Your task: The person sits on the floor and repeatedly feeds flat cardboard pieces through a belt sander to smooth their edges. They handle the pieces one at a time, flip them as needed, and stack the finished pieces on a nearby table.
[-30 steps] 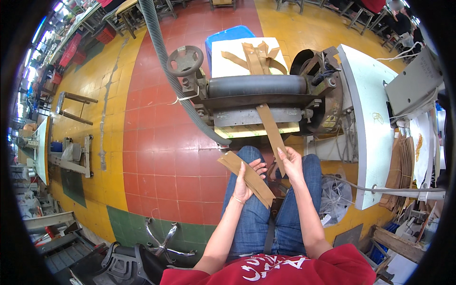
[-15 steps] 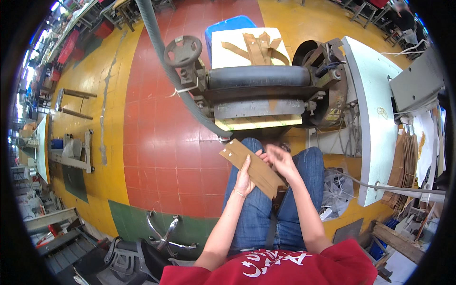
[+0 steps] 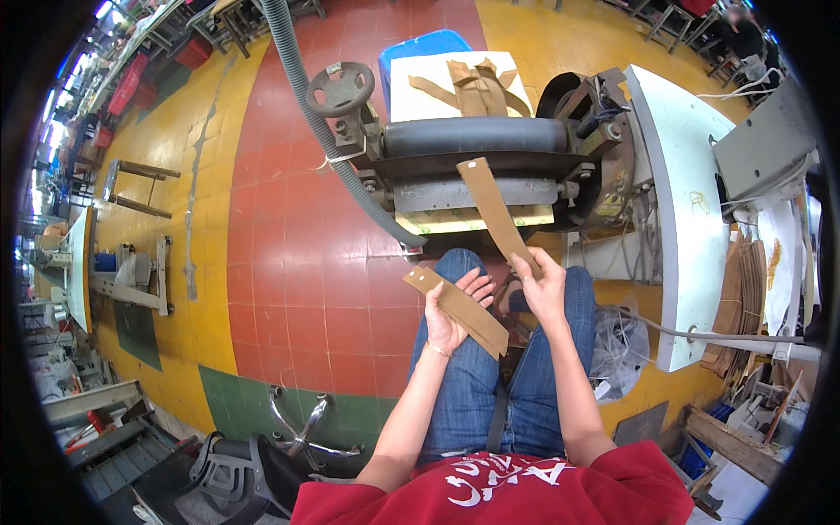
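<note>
Several flat brown leather-like strips (image 3: 472, 318) lie in my left hand (image 3: 444, 325), above my left thigh. Its thumb presses them from the near side and the fingers reach behind. My right hand (image 3: 546, 285) pinches one single brown strip (image 3: 490, 208) by its near end. That strip points up and away, its far end in front of the machine's metal plate (image 3: 429, 194). A small white mark shows at its tip. Beyond, a dark roller (image 3: 477, 137) spans the machine, and more brown strips (image 3: 483, 92) lie heaped on a white board (image 3: 411, 105) behind it.
A handwheel (image 3: 339, 90) and a grey ribbed hose (image 3: 302, 83) flank the machine's left side. On the right stands a pale tabletop (image 3: 674, 227), with bundled brown pieces (image 3: 744, 284) beyond it. A clear plastic bag (image 3: 619, 354) sits beside my right leg; a chair base (image 3: 306, 433) is lower left.
My right hand has drawn one strip away from the stack and swung it up and out toward the machine. The left hand keeps the others nearly in place, its fingers now looser.
</note>
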Demonstrator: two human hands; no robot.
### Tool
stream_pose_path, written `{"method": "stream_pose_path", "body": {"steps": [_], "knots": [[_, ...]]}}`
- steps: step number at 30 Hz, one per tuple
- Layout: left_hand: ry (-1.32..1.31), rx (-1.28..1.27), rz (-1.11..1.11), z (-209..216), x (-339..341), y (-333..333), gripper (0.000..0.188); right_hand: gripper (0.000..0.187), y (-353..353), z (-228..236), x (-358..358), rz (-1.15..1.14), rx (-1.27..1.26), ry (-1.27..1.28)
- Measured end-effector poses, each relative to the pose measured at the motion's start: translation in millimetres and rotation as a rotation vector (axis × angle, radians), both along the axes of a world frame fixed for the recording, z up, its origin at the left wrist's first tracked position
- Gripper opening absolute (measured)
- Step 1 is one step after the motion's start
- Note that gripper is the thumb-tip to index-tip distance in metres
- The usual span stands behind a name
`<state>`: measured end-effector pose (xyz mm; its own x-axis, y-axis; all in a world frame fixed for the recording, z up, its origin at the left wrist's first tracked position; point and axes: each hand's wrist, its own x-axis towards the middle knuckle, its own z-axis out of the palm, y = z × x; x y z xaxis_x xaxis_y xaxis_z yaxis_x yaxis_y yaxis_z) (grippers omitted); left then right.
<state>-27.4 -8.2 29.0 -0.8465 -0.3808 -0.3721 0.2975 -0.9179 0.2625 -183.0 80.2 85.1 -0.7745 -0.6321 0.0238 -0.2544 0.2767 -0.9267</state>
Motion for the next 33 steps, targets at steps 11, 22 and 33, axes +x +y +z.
{"method": "stream_pose_path", "body": {"steps": [11,22,33], "knots": [[0.054,0.066,-0.025,-7.4,-0.4,-0.7,0.073,0.046,-31.8,-38.6,-5.0,-0.084,-0.249,-0.770],[-0.125,-0.083,-0.014,-3.5,-5.5,6.0,0.056,0.040,19.7,-6.5,26.4,0.219,0.203,-0.509],[-0.041,-0.023,-0.004,-10.6,-2.2,3.5,0.059,0.011,-5.6,30.5,4.0,0.139,0.065,0.284]]}}
